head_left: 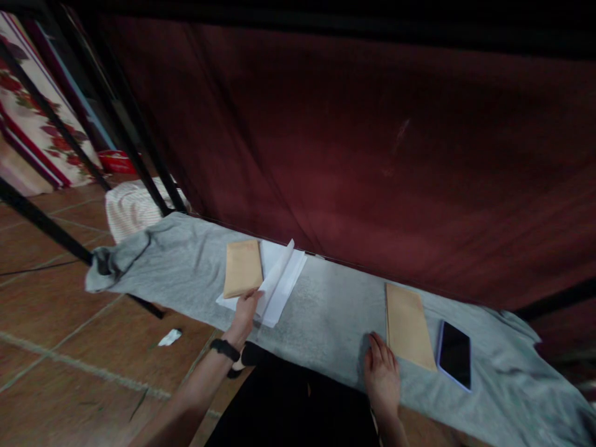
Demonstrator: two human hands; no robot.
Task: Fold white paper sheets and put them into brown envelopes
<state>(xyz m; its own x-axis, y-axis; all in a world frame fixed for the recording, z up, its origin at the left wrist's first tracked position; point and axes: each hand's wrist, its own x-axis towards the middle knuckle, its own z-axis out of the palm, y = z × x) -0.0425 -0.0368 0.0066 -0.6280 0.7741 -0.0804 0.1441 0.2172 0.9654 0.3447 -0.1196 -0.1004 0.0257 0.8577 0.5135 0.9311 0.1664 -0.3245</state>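
My left hand (pixel 244 311), with a dark band on its wrist, pinches the near end of a white paper sheet (pixel 277 273). That sheet is lifted and curled above more white papers (pixel 288 285) on the grey cloth. Just left of it, a stack of tan envelopes (pixel 243 267) lies partly on the papers. My right hand (pixel 382 374) rests on the cloth with its fingers stretched out, holding nothing. Close to its fingertips lies a larger tan envelope (pixel 408 326). To the right of that is a dark-screened phone (pixel 455 356) with a purple edge.
A grey cloth (pixel 335 310) covers the low bench before me. Behind it hangs a dark red curtain (pixel 354 161). Black metal bars (pixel 135 118) stand at the left, near a striped cloth (pixel 133 208). A crumpled white scrap (pixel 170 337) lies on the tiled floor (pixel 84 347).
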